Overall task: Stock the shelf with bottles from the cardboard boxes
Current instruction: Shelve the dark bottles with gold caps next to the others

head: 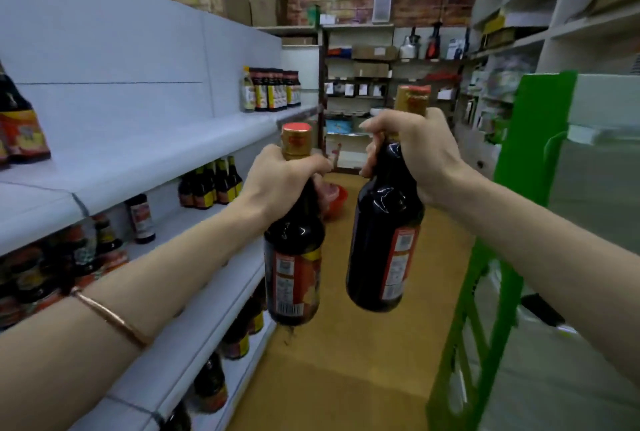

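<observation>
Two dark glass bottles with gold neck wraps and red caps hang in the aisle. My left hand [282,176] grips the neck of the left bottle [294,257], which shows a red and yellow label. My right hand [412,153] grips the neck of the right bottle [384,240], held a little higher. The white shelf unit [145,153] runs along the left, with bottles of the same kind [272,89] on its upper tier and more [211,185] on the tiers below. No cardboard box for the bottles is in view near my hands.
A green frame [509,223] stands close on the right. A red bowl [334,200] lies on the yellow floor ahead. Racks with boxes and goods [360,84] close off the far end of the aisle under a brick wall.
</observation>
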Demonstrator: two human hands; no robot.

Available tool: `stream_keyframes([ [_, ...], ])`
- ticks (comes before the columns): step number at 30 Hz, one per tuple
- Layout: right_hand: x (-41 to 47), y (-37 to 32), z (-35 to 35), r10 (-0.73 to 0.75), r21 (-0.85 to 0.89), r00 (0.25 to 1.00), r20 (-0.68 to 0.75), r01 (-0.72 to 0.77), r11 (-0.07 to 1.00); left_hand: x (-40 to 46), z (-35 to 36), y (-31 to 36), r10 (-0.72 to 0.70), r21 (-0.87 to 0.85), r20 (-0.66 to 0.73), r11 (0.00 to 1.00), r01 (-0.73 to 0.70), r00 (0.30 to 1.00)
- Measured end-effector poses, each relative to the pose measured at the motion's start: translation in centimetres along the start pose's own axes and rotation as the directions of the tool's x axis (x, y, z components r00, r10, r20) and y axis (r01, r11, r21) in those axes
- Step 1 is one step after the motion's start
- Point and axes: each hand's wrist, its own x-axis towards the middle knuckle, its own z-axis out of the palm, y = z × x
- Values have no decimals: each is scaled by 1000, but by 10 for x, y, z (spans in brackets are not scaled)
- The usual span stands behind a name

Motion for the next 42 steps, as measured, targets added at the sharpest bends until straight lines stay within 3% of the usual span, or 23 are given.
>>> stream_keyframes([
  [6,101,67,28,9,31,991,132,-13,999,86,-28,-49,-37,55,-115,998,44,993],
  [10,178,102,53,-35,73,968,247,17,997,151,-53,-75,-28,137,-266,988,67,963],
  [17,288,151,122,-94,217,874,476,-13,976,204,-103,-82,62,351,-544,923,160,837],
  [22,328,157,200,-153,391,784,602,-122,912,222,-163,-69,73,345,-679,910,230,731],
  [25,343,148,248,-202,448,714,671,-173,877,232,-197,-55,114,340,-734,915,217,670],
  [32,382,126,339,-275,539,625,730,-279,795,244,-281,-32,187,361,-790,911,197,584],
  [42,396,151,449,-267,502,525,808,-376,779,238,-372,-69,236,399,-866,857,325,440],
])
